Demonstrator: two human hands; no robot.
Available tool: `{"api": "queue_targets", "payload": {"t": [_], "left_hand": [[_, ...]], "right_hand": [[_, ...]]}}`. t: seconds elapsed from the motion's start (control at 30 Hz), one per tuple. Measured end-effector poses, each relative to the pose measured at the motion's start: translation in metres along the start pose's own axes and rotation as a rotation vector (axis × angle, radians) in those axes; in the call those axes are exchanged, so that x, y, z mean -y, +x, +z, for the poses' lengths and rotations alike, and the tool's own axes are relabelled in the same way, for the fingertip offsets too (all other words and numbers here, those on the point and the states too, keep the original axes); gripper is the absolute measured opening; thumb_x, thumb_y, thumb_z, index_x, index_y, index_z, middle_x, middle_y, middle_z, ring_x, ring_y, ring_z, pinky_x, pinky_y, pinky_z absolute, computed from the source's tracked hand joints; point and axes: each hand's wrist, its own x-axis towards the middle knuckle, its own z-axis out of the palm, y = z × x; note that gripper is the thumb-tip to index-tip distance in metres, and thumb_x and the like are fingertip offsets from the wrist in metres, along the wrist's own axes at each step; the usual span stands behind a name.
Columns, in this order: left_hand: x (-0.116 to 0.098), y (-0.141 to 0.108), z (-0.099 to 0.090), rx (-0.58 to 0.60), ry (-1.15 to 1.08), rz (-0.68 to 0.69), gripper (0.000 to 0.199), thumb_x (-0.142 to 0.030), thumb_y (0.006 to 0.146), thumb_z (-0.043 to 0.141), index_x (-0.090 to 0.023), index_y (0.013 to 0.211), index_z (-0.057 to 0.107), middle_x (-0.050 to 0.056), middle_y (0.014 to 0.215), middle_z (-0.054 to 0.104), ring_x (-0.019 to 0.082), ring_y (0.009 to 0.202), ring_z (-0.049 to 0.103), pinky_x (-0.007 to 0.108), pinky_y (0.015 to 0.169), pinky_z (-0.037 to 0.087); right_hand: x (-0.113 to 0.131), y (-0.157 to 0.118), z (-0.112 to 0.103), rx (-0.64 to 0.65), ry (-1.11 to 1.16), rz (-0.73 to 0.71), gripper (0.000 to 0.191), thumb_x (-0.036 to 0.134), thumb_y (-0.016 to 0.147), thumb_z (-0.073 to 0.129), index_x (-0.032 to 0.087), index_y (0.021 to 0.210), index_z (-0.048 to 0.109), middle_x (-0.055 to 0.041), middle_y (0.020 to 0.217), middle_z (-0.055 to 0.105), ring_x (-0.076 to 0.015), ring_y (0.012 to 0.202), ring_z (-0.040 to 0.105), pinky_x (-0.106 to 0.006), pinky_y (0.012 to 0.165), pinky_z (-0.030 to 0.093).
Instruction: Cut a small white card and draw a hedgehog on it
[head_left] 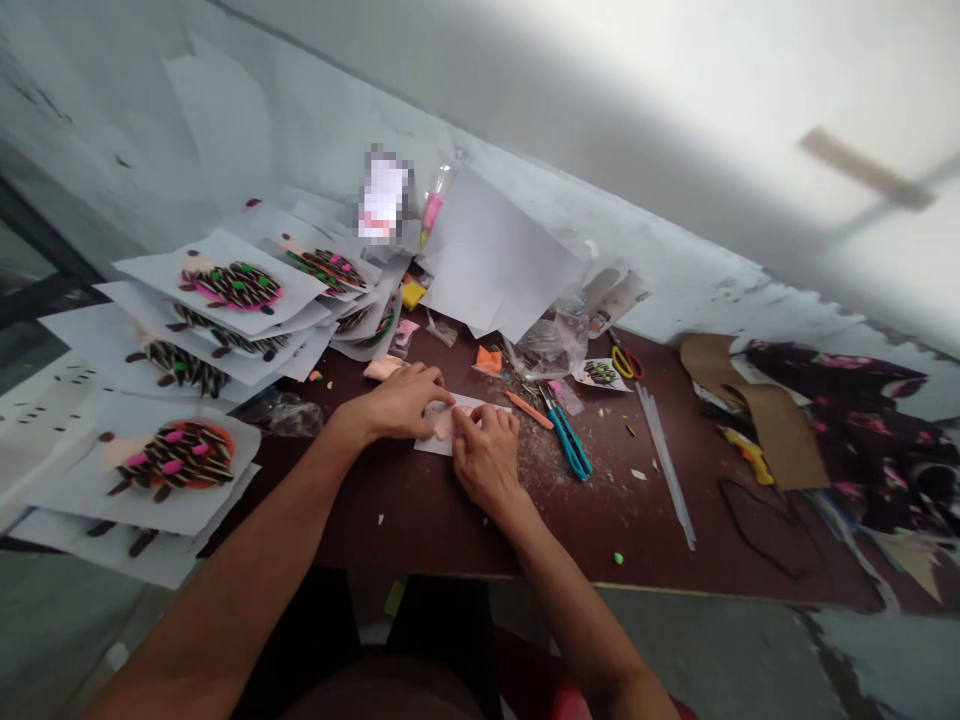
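On a small white paper [433, 446] in front of me lies a thin, flat piece of peach clay [444, 424]. My left hand [407, 402] is closed, its bent fingertips pressing the clay's left side. From the right, my right hand [489, 448] presses its curled fingers and thumb down on the same piece, hiding part of it. A lump of peach clay [383, 368] sits just behind my left hand. Close to the right hand are an orange pen-shaped tool [529, 410] and teal-handled pliers [568, 440].
Papers with clay hedgehogs [232, 287] are stacked at left. A phone [383, 198] and white sheets [495, 250] lean at the wall. Scissors [627, 362], clear glue sticks [666, 465], a yellow glue gun [750, 455], cardboard [787, 440] and dark floral cloth [847, 400] lie at right.
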Motion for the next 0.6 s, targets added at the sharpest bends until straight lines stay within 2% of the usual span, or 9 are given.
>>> {"api": "queue_targets", "payload": {"t": [0.23, 0.37, 0.6], "left_hand": [[-0.001, -0.001, -0.001, -0.002, -0.004, 0.004, 0.045, -0.023, 0.07, 0.064, -0.027, 0.114, 0.072, 0.007, 0.113, 0.059, 0.027, 0.105, 0.05, 0.039, 0.094, 0.039], [-0.002, -0.002, -0.001, -0.005, -0.01, -0.001, 0.043, -0.023, 0.07, 0.065, -0.026, 0.113, 0.072, 0.007, 0.114, 0.059, 0.027, 0.106, 0.05, 0.038, 0.094, 0.039], [-0.001, -0.002, -0.001, -0.005, -0.023, -0.002, 0.045, -0.027, 0.071, 0.068, -0.025, 0.116, 0.071, 0.008, 0.114, 0.059, 0.027, 0.105, 0.051, 0.037, 0.093, 0.039]], "right_hand": [[0.003, 0.006, -0.004, 0.033, -0.072, -0.074, 0.032, 0.023, 0.088, 0.054, 0.018, 0.117, 0.066, -0.0101, 0.1, 0.058, -0.0251, 0.095, 0.044, -0.04, 0.091, 0.027], [0.0, 0.004, -0.003, 0.023, -0.015, -0.101, 0.033, 0.021, 0.087, 0.054, 0.02, 0.118, 0.066, -0.0086, 0.101, 0.059, -0.0241, 0.095, 0.045, -0.04, 0.091, 0.028], [-0.006, -0.004, -0.001, -0.022, 0.048, 0.003, 0.034, 0.017, 0.086, 0.053, 0.021, 0.117, 0.067, -0.0079, 0.1, 0.059, -0.0231, 0.096, 0.047, -0.038, 0.09, 0.028]]}}
